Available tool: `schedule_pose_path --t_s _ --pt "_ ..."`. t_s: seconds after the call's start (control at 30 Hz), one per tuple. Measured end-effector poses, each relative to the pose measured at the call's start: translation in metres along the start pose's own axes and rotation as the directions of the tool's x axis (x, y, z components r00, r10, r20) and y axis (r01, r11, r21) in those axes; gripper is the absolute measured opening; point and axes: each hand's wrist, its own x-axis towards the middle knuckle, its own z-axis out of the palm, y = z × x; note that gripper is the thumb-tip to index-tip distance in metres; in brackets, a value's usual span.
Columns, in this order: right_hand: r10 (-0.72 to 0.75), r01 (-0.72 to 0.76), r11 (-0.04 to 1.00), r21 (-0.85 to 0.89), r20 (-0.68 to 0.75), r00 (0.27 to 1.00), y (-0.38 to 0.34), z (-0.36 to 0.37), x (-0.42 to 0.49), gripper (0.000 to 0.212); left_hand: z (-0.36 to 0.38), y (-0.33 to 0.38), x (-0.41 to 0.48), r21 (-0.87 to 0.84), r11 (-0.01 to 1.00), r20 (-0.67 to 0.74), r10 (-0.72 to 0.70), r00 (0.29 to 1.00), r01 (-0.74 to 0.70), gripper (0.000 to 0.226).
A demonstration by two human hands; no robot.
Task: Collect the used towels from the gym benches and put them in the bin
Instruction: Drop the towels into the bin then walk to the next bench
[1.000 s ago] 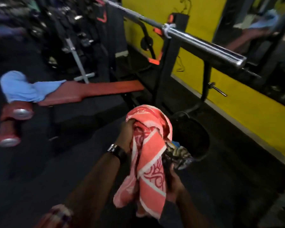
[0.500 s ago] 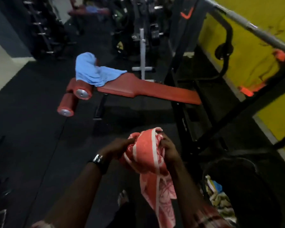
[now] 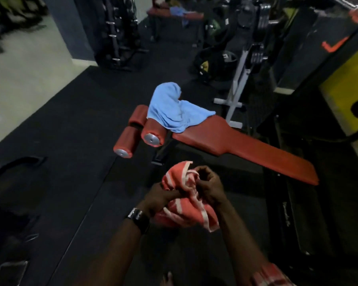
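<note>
Both hands hold a bunched red towel with white stripes [image 3: 187,209] in front of me. My left hand [image 3: 160,198], with a watch on its wrist, grips its left side; my right hand [image 3: 210,185] grips its top right. Just beyond them stands a red padded bench [image 3: 246,146], and a light blue towel [image 3: 175,110] lies draped over its roller end. Another red bench [image 3: 192,15] far back carries a bluish towel [image 3: 179,11]. The bin is out of view.
Black rubber flooring [image 3: 76,129] spreads to the left, meeting pale floor [image 3: 27,77] at far left. A dumbbell rack [image 3: 120,32] stands at the back. A white machine frame [image 3: 237,87] and weight plates are behind the bench. A black rack with yellow wall [image 3: 343,79] fills the right.
The view swung left, away from the bin, which has left the frame. The red towel, earlier hanging long, is now bunched up between both hands. The bench with the blue towel is nearer the centre.
</note>
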Motion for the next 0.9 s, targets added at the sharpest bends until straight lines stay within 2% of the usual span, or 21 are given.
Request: schedule_pose_path --t_s 0.07,0.13,0.23,0.37,0.5,0.67,0.8,0.9 --pt "0.035 -0.034 0.999 -0.019 0.033 0.999 -0.005 0.013 0.028 0.016 -0.022 0.010 0.015 0.003 1.000 -0.117 0.019 0.993 -0.019 0.026" --pt "0.074 -0.073 0.997 -0.010 0.069 0.995 -0.012 0.028 0.075 0.011 -0.054 0.024 0.041 -0.042 0.998 -0.206 0.032 0.978 -0.041 0.013" --pt "0.108 -0.122 0.984 0.131 0.105 0.989 -0.022 0.046 0.139 0.013 -0.098 0.041 0.073 -0.133 0.986 -0.340 0.047 0.939 -0.098 0.015" --pt "0.099 -0.118 0.977 0.175 0.114 0.989 -0.036 0.067 0.230 0.022 -0.153 0.060 0.107 -0.251 0.955 -0.437 0.034 0.899 -0.159 0.036" --pt "0.171 -0.198 0.963 0.181 0.155 0.973 -0.045 0.082 0.315 0.017 -0.197 0.080 0.145 -0.221 0.965 -0.497 0.013 0.868 -0.141 0.061" --pt "0.221 -0.232 0.970 0.079 0.124 0.967 -0.044 0.101 0.409 0.027 -0.229 0.097 0.194 -0.217 0.972 -0.539 -0.040 0.842 -0.093 0.060" --pt "0.110 -0.107 0.992 -0.061 0.061 0.992 -0.042 0.101 0.460 0.040 -0.236 0.117 0.221 -0.246 0.963 -0.561 -0.051 0.826 -0.108 0.059" --pt "0.128 -0.147 0.954 -0.262 -0.088 0.988 -0.032 0.105 0.490 0.033 -0.251 0.132 0.243 -0.259 0.960 -0.550 -0.056 0.834 -0.106 0.059"
